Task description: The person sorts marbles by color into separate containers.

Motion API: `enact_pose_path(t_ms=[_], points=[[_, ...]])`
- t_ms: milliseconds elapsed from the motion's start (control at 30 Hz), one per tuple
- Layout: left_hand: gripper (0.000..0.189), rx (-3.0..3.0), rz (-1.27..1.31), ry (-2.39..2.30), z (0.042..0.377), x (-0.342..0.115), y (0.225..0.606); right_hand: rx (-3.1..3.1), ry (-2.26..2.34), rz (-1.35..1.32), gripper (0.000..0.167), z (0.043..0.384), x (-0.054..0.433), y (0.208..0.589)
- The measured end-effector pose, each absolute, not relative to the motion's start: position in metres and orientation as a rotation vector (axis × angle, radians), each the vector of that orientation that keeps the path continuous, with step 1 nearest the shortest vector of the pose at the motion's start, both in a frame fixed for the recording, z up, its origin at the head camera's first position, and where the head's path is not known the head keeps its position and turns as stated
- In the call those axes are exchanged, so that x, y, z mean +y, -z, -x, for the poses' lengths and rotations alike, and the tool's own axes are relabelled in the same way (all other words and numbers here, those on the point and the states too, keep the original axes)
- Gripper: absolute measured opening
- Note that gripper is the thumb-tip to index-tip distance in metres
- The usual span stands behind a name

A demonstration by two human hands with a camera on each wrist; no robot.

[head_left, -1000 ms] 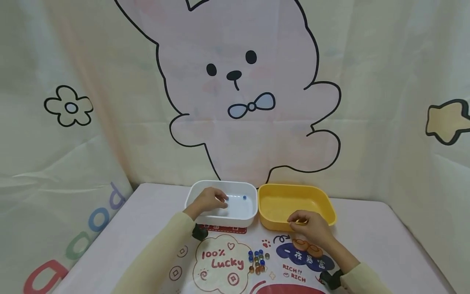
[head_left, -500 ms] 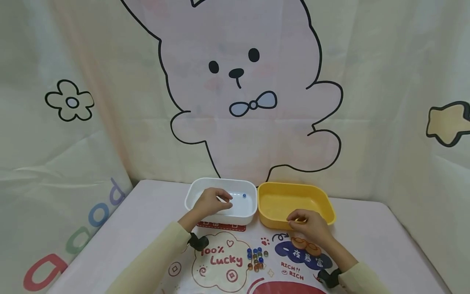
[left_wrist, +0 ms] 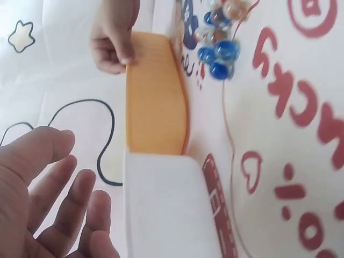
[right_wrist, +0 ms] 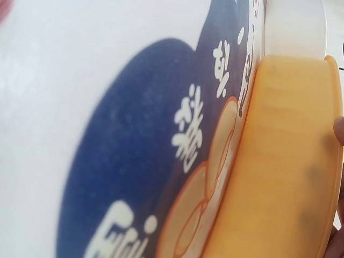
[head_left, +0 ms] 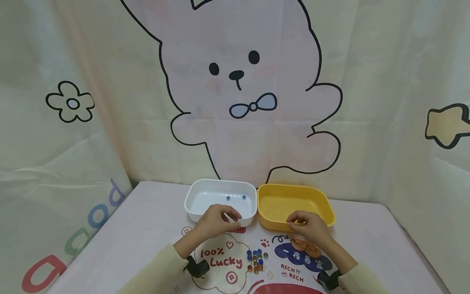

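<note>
- Creased cloth [head_left: 290,139] with a cartoon animal backs our scene, above a table [head_left: 158,216] with a smooth printed cover.
- Two blue marbles [head_left: 228,198] sit apart on the white tub's floor: that much looks done, we'd judge.
- Plenty left, by our reckoning: a tight cluster of marbles [head_left: 255,259], round, glossy and glassy, blue, greenish and amber, lies on the table.
- White tub [head_left: 205,198] and yellow tub [head_left: 293,200] stand side by side, smooth, plastic-looking, round-cornered; we see no marble in the yellow one.
- Our left hand [head_left: 218,218] is at the white tub's near side, loosely curved, thumb and fingers apart, nothing visible between them.
- Our right hand [head_left: 310,224] pinches the yellow tub's near rim.
</note>
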State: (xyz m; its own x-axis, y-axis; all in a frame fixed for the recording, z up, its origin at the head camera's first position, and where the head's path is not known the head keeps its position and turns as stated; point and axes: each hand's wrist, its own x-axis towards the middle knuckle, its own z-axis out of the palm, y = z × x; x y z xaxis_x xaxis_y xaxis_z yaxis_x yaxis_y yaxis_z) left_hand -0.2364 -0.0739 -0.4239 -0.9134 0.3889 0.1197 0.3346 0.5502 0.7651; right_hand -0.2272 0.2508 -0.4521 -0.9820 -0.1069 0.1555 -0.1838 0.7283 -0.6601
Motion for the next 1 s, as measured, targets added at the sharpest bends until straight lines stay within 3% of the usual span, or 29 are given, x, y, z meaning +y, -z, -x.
enact_pose_path(t_ms=[333,1000], points=[[0.014,2.533,-0.713,-1.175,0.221,-0.06,0.445,-2.813,-1.077,-0.26,0.007,0.227,0.252,0.45],[0.015,2.427,-0.598,-1.167,0.214,-0.049,0.469,-2.827,-1.083,-0.25,0.006,0.226,0.251,0.451]])
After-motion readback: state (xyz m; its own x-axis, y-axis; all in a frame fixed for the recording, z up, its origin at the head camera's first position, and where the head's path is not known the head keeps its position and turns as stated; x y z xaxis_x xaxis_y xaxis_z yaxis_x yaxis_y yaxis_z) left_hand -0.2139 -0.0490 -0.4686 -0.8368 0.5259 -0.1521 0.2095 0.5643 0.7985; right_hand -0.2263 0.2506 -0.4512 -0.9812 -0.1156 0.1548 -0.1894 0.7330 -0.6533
